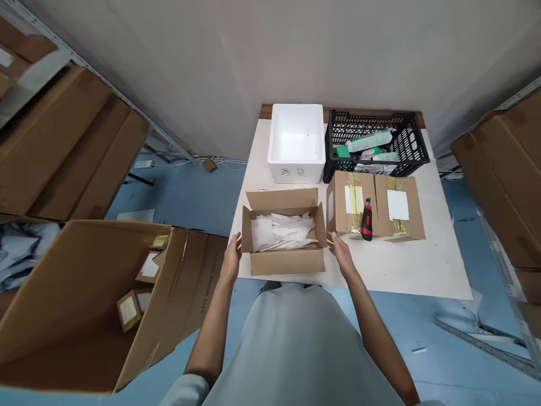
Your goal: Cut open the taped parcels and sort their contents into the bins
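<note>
In front of me on the table, an open cardboard box has its flaps folded outward. Crumpled white packing paper fills the inside and hides whatever may lie under it. At the box's left end, my left hand grips the side flap by its outer edge. My right hand holds the right end flap the same way, fingertips against the cardboard. Just beyond that hand, a red and black box cutter rests on two taped cardboard boxes with white labels.
A white foam box and a black plastic crate holding green-and-white packages stand at the table's back. Left of the table is a large open carton with several small boxes inside. Shelves of cartons flank both sides.
</note>
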`<state>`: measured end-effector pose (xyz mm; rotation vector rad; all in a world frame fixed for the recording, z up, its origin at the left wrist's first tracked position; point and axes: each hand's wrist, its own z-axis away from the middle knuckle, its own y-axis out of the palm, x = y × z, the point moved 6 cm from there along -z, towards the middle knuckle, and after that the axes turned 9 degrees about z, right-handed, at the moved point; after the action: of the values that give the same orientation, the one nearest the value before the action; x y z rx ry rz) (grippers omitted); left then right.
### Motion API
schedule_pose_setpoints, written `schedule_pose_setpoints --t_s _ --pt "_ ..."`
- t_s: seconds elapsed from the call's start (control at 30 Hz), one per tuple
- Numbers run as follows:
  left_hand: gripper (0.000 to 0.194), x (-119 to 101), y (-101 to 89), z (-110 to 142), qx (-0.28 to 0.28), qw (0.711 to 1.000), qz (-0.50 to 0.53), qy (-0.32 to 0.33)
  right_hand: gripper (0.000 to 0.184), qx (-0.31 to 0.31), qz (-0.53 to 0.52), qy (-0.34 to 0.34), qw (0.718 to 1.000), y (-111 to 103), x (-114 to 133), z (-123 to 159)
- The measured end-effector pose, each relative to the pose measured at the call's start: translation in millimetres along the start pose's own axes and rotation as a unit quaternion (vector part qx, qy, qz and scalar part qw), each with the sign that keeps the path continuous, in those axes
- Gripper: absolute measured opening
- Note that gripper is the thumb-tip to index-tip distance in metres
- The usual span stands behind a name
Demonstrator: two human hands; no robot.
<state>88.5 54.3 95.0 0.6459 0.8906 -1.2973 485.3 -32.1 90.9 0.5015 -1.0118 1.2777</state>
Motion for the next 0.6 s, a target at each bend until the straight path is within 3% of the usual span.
schedule_pose_setpoints --t_s 0.1,0.2,0.43,0.6 --pt "0.07 6 11.0 0 0.052 0.997 -0.02 -0.05 0.105 -0.011 0.031 -0.024 0.999 22 2 9" --pt "0.067 0 9.5 9 0.095 0.994 -0.041 -0.02 0.108 -0.031 0.012 -0.043 0.999 35 1 30" --pt "0.066 -14 -1.4 24 0.235 0.97 -0.056 0.026 0.096 -0.142 -0.006 -0.049 0.989 34 -10 113" --pt "0.073 -13 2.1 29 0.289 0.951 -0.102 0.032 0.095 -0.203 -0.035 -0.03 0.978 43 -30 166"
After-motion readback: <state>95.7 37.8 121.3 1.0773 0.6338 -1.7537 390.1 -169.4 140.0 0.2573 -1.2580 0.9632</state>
